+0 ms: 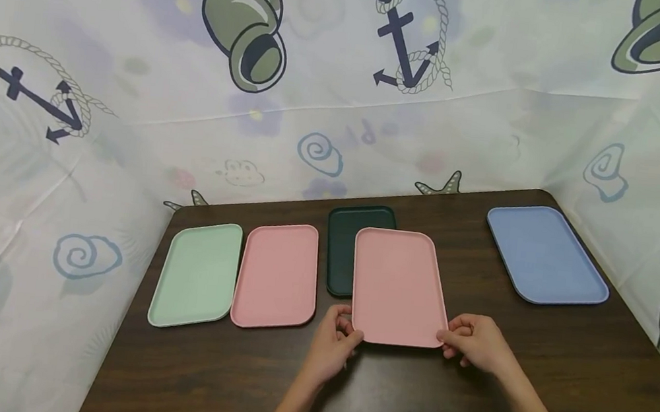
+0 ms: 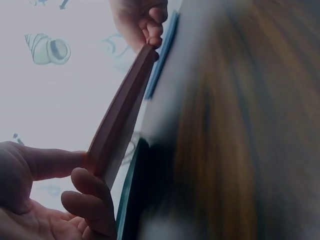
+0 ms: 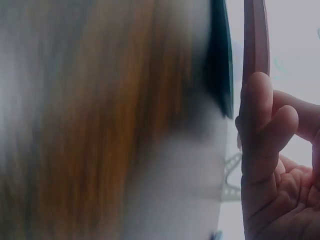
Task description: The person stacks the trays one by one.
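Note:
A pink tray (image 1: 400, 286) is held up off the table by both hands at its near corners. My left hand (image 1: 333, 345) pinches the near left corner, thumb on top and fingers beneath, as the left wrist view shows along the tray's edge (image 2: 120, 110). At the near right corner my right hand (image 1: 478, 343) pinches the rim the same way; in the right wrist view its fingers (image 3: 260, 105) lie under the tray. Behind and partly covered by this tray, a dark green tray (image 1: 340, 250) lies on the table.
To the left on the dark wood table (image 1: 218, 374) lie a second pink tray (image 1: 278, 277) and a light green tray (image 1: 196, 276), side by side. A blue tray (image 1: 547, 253) lies at the right edge. Patterned cloth (image 1: 329, 93) hangs behind the table.

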Action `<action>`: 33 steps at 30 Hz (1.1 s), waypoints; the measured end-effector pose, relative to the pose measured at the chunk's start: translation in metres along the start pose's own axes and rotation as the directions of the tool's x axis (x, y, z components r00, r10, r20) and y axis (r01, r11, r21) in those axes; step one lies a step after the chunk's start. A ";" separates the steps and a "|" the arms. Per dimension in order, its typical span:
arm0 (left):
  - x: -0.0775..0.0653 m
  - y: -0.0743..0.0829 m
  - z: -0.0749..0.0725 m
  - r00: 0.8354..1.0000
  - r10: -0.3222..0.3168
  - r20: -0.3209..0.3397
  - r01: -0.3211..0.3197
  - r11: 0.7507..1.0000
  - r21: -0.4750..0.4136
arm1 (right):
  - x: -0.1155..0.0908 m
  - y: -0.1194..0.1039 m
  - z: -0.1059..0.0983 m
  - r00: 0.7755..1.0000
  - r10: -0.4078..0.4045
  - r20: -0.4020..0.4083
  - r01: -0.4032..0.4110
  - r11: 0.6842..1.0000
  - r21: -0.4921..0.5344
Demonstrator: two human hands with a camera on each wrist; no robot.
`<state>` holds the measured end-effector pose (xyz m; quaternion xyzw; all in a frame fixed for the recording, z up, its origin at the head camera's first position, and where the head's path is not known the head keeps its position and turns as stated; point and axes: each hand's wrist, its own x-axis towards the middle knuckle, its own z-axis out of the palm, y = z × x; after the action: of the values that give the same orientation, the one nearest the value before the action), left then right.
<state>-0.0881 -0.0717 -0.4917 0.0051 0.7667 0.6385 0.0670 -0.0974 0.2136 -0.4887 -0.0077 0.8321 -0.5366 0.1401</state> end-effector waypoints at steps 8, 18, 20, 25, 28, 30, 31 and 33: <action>-0.013 -0.012 -0.019 0.993 0.055 -0.105 -0.023 0.958 0.285 | 0.006 -0.008 0.024 1.000 -0.013 -0.001 0.013 1.000 -0.018; -0.016 -0.014 -0.031 0.977 0.102 -0.187 0.020 0.829 0.559 | 0.019 -0.013 0.041 1.000 -0.011 -0.014 0.011 0.999 -0.038; -0.015 -0.014 -0.031 0.972 0.125 -0.199 0.017 0.807 0.590 | 0.021 -0.015 0.042 1.000 -0.007 -0.015 0.007 0.999 -0.037; -0.012 -0.010 -0.030 0.967 0.153 -0.202 0.018 0.753 0.657 | 0.026 -0.015 0.043 1.000 -0.010 -0.022 0.009 1.000 -0.023; -0.010 -0.008 -0.030 0.969 0.153 -0.194 0.023 0.727 0.686 | 0.029 -0.015 0.044 1.000 -0.007 -0.024 0.007 1.000 -0.012; -0.009 -0.006 -0.030 0.969 0.156 -0.190 0.023 0.711 0.703 | 0.031 -0.015 0.044 1.000 -0.001 -0.026 0.001 1.000 -0.010; -0.008 -0.005 -0.030 0.970 0.157 -0.187 0.023 0.703 0.711 | 0.032 -0.016 0.044 1.000 0.002 -0.030 -0.003 1.000 -0.008; -0.006 -0.003 -0.030 0.972 0.153 -0.180 0.023 0.695 0.719 | 0.034 -0.017 0.044 0.999 0.006 -0.035 -0.006 1.000 -0.008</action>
<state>-0.0850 -0.1021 -0.4887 -0.0144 0.9562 0.2879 -0.0505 -0.1218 0.1621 -0.4979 0.0036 0.8367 -0.5327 0.1270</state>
